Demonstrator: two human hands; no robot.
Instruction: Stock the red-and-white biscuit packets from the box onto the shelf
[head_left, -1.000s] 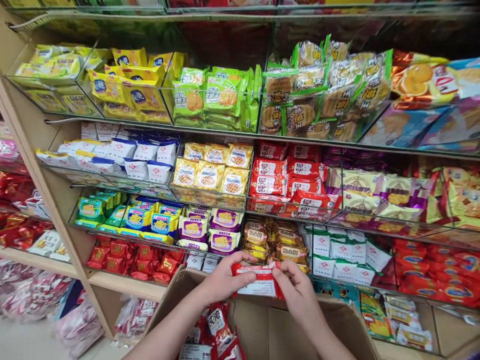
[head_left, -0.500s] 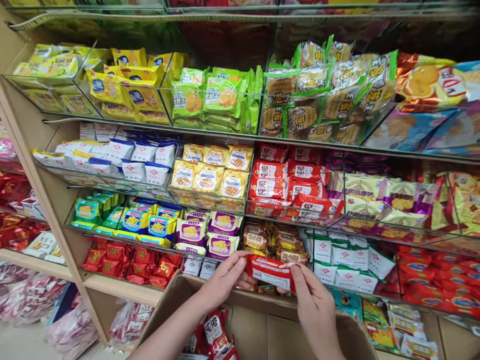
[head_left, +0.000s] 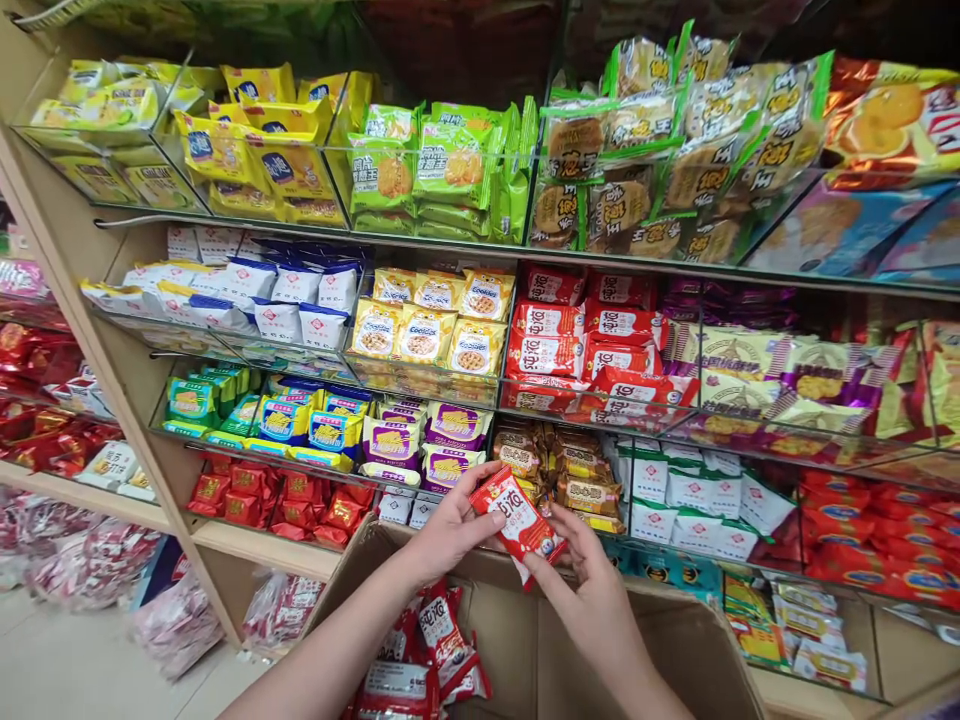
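Before me rises a shelving unit with a pale wooden upright (head_left: pixel 120 380) on my left. Glass shelves (head_left: pixel 442 243) cross it in tiers, above a wooden ledge (head_left: pixel 270 555). Beyond the upright is another wooden shelf (head_left: pixel 75 498) over light, tiled floor (head_left: pixel 45 660). The upper recesses look dark; lower tiers are bright.

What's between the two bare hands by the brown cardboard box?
A shiny red-and-white rectangular packet, held by the left hand and right hand, shows there in the head view.
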